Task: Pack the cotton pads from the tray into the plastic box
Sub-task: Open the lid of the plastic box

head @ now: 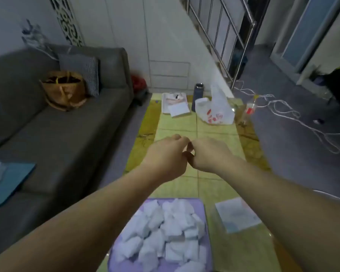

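Cotton pads [165, 238] all lie heaped in the tray [111, 260], the box [238, 214] beside it looks unfilled, and the left hand [165, 156] and right hand [210, 154] hover curled, touching, seemingly holding nothing: packing seems unstarted.

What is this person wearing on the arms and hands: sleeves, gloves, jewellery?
Nothing visible. The left hand and right hand are ungloved, without rings; the left forearm and right forearm are bare to the frame edge, with no sleeves, watch or bands. Slight blur could hide small items.
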`<state>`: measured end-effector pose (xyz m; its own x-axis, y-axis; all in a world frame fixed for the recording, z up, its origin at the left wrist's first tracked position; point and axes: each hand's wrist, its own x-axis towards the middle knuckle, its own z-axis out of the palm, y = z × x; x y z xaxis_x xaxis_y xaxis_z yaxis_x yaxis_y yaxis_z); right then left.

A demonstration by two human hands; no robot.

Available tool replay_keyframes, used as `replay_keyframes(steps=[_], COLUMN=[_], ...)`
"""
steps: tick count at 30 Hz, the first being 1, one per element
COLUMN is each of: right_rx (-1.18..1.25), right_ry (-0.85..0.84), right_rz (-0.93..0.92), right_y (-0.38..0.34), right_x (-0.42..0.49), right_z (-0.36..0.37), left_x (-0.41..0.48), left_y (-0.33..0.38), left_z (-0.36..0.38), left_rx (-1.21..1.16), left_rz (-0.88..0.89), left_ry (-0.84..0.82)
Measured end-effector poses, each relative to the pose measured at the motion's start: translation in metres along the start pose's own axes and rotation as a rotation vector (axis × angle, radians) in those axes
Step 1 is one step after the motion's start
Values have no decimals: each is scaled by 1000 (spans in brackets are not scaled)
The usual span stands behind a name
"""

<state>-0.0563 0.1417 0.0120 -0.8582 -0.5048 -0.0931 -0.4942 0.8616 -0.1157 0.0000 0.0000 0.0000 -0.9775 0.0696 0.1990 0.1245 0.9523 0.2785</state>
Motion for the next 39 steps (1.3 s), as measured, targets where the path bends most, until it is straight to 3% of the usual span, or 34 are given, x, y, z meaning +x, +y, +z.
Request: replay_keyframes(steps=[6,11,17,23,27,35,39], right_rx=[-64,-106,54,169,177,162,203], right_ry=[18,121,222,227,129,501,516], right_rz=[-54,-109,-59,328,425,284,482], right_y=[34,55,61,112,124,123,145], right_x=[-12,-26,-67,-113,-126,-122,-120], right_z=[191,274,296,318,341,356,365], left_x=[-52,-80,-122,-173,-191,-159,-122], left_y=[-23,-21,-8,22,32,47,69], left_z=[188,266,279,280,289,330,352], left_rx=[-28,-77,-122,-88,-108,-61,21], left_rz=[-37,-31,-4,110,145,162,240], left_ry=[-102,-53,24,-92,-63,-36,-60])
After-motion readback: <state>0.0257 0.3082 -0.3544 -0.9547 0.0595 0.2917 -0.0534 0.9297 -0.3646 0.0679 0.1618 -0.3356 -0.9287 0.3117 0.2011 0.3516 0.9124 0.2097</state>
